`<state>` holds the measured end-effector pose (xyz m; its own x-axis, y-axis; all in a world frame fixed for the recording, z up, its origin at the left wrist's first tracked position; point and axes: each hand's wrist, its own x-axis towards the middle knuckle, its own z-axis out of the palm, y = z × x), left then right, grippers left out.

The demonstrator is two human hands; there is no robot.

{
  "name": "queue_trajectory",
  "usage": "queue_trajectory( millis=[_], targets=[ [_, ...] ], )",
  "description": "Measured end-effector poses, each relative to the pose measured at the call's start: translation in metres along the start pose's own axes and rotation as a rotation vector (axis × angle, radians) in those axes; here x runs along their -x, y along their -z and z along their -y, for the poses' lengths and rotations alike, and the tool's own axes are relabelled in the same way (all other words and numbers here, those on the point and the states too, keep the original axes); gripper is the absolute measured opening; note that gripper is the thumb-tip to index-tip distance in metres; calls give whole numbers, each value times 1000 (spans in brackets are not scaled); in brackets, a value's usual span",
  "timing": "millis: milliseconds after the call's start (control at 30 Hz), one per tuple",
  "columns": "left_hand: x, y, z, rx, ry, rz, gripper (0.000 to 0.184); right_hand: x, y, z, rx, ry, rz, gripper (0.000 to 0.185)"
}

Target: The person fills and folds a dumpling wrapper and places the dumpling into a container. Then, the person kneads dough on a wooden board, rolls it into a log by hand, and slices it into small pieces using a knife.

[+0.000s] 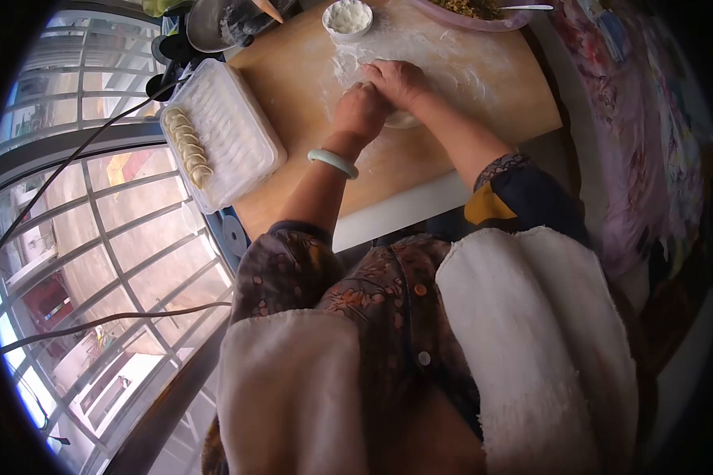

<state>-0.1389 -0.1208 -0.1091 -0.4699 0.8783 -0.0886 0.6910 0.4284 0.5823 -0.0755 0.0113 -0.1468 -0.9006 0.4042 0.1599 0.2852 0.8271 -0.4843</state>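
Note:
My left hand (361, 112), with a pale green bangle (333, 163) on its wrist, is curled closed over a floured wooden board (293, 87). My right hand (398, 83) meets it from the other side, its fingers bent in against the left fingers. Whatever lies between the two hands is hidden by them. Just under my right wrist, part of a pale piece of dough (404, 120) shows on the board. Beyond my hands stands a small white bowl of flour (348, 19).
Left on the board is a clear plastic tray (259, 119) with a row of dumplings (187, 148) along its side. A metal bowl (206, 28) stands at the back left; a pink basin of chopped filling (483, 22) at the back right. A barred window (95, 229) is at left.

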Motion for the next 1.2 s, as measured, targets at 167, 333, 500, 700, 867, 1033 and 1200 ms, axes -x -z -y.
queue_trajectory(
  millis=[167, 333, 500, 700, 867, 1033, 1200],
  targets=[
    [69, -15, -20, -43, -402, -300, 37, 37, 84, 54, -122, -211, 200, 46],
    [117, -23, -17, 198, -325, -213, 39, 103, 43, 53, -23, -72, -166, 31],
    [105, -35, -11, 120, -293, -209, 32, 118, 21, 51, 104, -70, -271, 24],
    [68, -26, -8, -53, -138, -132, 24, 84, 5, 31, 57, -170, -264, 25],
    [25, -10, -4, -126, -46, 10, 31, 53, -12, 7, -114, -217, -253, 30],
    [-4, 2, -1, -123, 29, 27, 41, 20, 31, 23, -78, -343, -88, 35],
    [2, 6, -4, -109, 31, 43, 36, 12, 29, 18, -104, -373, -58, 40]
  ],
)
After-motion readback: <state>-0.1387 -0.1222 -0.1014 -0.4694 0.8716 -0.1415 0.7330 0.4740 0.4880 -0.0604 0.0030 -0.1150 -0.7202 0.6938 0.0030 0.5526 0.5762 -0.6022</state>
